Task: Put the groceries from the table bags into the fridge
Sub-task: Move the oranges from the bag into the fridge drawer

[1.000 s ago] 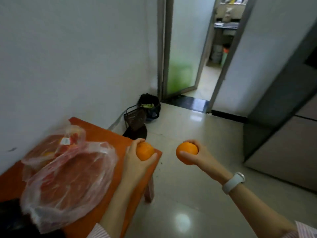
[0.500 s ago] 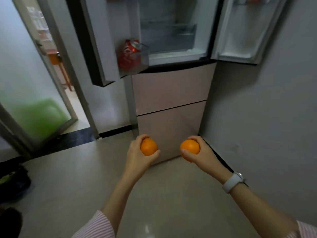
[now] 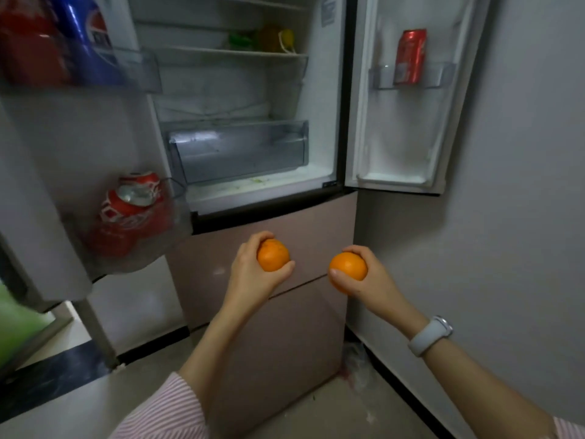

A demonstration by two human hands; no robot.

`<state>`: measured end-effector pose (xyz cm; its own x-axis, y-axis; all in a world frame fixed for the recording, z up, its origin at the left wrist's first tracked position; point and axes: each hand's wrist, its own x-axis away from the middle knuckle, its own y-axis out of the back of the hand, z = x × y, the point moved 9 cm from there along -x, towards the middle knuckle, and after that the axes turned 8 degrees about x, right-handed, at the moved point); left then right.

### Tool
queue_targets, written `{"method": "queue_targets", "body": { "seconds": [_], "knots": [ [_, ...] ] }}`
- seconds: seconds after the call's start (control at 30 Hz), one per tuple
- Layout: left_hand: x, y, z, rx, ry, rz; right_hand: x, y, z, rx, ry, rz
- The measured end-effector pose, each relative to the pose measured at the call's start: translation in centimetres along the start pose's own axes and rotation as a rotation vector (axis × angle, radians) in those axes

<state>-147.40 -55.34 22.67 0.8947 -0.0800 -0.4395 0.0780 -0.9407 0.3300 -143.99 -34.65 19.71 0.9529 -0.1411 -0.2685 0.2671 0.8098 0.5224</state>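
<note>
Left hand (image 3: 253,274) grips one orange (image 3: 273,255), right hand (image 3: 370,280) another orange (image 3: 348,270); at 12 o'clock, blurred produce (image 3: 272,38) sits on the fridge (image 3: 240,147) shelf.

red cans, lower left door bin (image 3: 133,210): white script, prob. Coca-Cola style, blurred, not legible
blue can, upper left door bin (image 3: 84,30): Pepsi-type logo, unreadable
red can, right door (image 3: 410,57): lettering too blurred
sticker, fridge inner wall (image 3: 328,9): txt too small

left hand (image 3: 253,277): orange (image 3: 273,255) | right hand (image 3: 370,280): second orange (image 3: 348,268) | fridge (image 3: 247,147): doors open
</note>
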Motion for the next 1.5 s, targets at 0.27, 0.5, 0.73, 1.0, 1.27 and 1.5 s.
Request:
{"method": "queue_targets", "body": {
  "seconds": [0.27, 0.5, 0.73, 1.0, 1.27, 1.5],
  "knots": [
    [-18.8, 0.8, 1.9, 0.083, -0.025, -0.124, -19.8, -1.6, 3.8, -0.013, 0.122, 0.037],
    [-30.7, 4.0, 2.9, 0.04, -0.084, -0.368, -37.0, -4.1, 8.6, 0.049, 0.266, -0.017],
    [-39.9, 6.9, 5.7, -0.078, -0.066, -0.563, -53.5, -8.8, 14.2, 0.087, 0.496, 0.039],
    [-44.2, 9.7, 8.4, -0.32, -0.043, -0.646, -63.8, -16.0, 16.0, 0.14, 0.593, 0.218],
    [-45.9, 9.7, 9.1, -0.45, -0.063, -0.605, -63.1, -17.4, 15.4, 0.377, 0.772, 0.242],
    [-46.1, 9.8, 8.8, -0.449, -0.089, -0.589, -58.8, -14.9, 11.1, 0.691, 0.952, -0.135]
  ]
}}
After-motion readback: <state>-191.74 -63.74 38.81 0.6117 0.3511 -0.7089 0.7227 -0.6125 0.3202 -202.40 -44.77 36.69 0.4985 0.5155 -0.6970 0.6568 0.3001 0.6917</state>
